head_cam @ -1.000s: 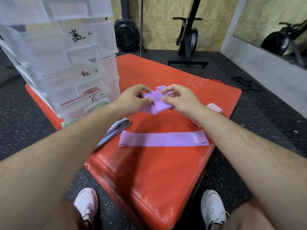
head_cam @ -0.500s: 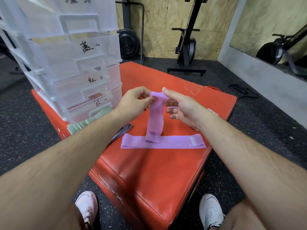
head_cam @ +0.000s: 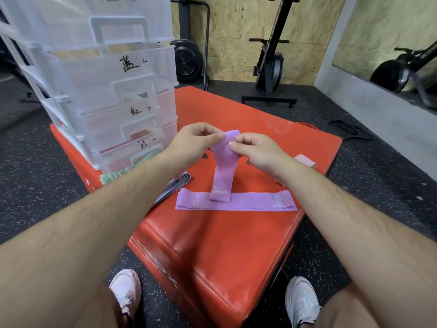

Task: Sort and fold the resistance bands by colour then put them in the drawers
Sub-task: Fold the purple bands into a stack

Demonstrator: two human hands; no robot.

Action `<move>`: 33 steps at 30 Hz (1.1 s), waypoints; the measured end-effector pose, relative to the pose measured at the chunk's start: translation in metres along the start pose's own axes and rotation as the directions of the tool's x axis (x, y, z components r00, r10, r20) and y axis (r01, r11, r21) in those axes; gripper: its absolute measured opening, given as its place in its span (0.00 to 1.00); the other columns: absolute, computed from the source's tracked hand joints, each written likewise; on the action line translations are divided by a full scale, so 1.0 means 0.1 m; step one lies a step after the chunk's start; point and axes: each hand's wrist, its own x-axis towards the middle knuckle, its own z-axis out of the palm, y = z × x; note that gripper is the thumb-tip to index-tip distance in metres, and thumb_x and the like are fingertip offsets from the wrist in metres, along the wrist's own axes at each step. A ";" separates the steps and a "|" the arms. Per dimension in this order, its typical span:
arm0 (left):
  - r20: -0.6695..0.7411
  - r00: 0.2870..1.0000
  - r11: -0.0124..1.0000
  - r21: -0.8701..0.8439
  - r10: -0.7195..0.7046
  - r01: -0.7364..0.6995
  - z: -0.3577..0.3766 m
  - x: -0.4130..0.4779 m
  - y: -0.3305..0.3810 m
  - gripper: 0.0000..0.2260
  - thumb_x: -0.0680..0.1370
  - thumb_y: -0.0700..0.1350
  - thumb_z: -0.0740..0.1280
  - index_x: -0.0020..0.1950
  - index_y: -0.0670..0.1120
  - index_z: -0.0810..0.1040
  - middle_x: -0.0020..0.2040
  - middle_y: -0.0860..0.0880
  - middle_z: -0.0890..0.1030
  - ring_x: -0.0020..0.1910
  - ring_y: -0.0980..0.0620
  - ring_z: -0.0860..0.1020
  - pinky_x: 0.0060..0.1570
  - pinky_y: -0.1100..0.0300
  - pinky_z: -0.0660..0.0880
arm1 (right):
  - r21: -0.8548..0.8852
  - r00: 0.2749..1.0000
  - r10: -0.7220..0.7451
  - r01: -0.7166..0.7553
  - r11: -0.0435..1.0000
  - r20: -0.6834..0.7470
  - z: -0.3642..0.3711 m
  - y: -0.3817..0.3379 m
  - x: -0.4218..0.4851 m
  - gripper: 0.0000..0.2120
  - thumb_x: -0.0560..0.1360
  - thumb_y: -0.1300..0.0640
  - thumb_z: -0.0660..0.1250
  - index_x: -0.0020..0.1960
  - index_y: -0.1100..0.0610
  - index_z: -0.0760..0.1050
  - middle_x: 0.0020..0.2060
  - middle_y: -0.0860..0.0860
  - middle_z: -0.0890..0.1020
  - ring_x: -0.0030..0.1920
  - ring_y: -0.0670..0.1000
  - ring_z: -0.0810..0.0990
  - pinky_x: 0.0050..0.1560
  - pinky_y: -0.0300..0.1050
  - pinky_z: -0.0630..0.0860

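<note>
- Pinching a soft purple cloth band (head_cam: 222,176) at its top, the left hand (head_cam: 191,143) and right hand (head_cam: 260,152) hold it up.
- Its bottom end touches a flat purple band (head_cam: 250,201) on the red padded surface (head_cam: 212,245).

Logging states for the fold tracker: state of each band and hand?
Hanging purple fabric band, unfolded, pinched at top by both hands.
Flat purple fabric band, unfolded, lying on red padded box.
Grey fabric band, folded, lying flat.
Left hand, pinching hanging band.
Right hand, pinching hanging band.
</note>
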 end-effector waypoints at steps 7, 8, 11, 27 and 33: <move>0.017 1.000 0.998 0.053 0.020 -0.021 0.03 -0.02 0.02 0.03 0.76 0.43 0.73 0.46 0.47 0.80 0.37 0.52 0.80 0.35 0.57 0.76 0.34 0.64 0.73 | 0.007 0.998 -0.064 0.064 0.998 0.009 0.07 0.04 0.04 0.07 0.78 0.56 0.70 0.53 0.58 0.80 0.46 0.55 0.84 0.45 0.46 0.79 0.51 0.47 0.75; 0.017 1.000 0.998 0.064 0.024 -0.025 0.03 -0.02 0.02 0.03 0.76 0.43 0.73 0.46 0.46 0.80 0.37 0.52 0.79 0.35 0.57 0.75 0.34 0.63 0.72 | -0.018 0.997 -0.071 0.071 0.997 -0.002 0.08 0.05 0.04 0.07 0.78 0.56 0.70 0.52 0.60 0.80 0.42 0.56 0.82 0.42 0.49 0.76 0.48 0.50 0.73; 0.040 0.998 0.989 0.139 0.044 -0.050 0.02 -0.02 0.05 0.06 0.75 0.44 0.74 0.47 0.44 0.81 0.37 0.51 0.80 0.35 0.56 0.74 0.35 0.64 0.71 | -0.032 0.996 -0.085 0.085 0.996 -0.002 0.13 0.03 0.04 0.08 0.77 0.56 0.69 0.52 0.59 0.79 0.39 0.52 0.79 0.39 0.49 0.73 0.44 0.47 0.69; -0.166 0.985 0.998 0.049 0.045 -0.037 -0.34 0.00 0.09 0.05 0.77 0.45 0.73 0.45 0.47 0.78 0.38 0.50 0.77 0.33 0.55 0.73 0.32 0.62 0.71 | -0.158 0.966 0.058 -0.018 0.987 0.252 0.00 0.18 -0.05 0.19 0.67 0.52 0.79 0.48 0.64 0.78 0.37 0.53 0.73 0.39 0.50 0.71 0.45 0.48 0.67; -0.266 0.964 0.999 0.019 -0.022 0.028 -0.56 -0.03 0.05 0.06 0.77 0.43 0.72 0.48 0.44 0.77 0.37 0.51 0.78 0.28 0.59 0.74 0.27 0.66 0.70 | -0.205 0.945 0.153 -0.095 0.974 0.288 -0.27 0.22 -0.16 0.09 0.69 0.53 0.79 0.45 0.53 0.82 0.37 0.49 0.81 0.35 0.43 0.77 0.41 0.39 0.74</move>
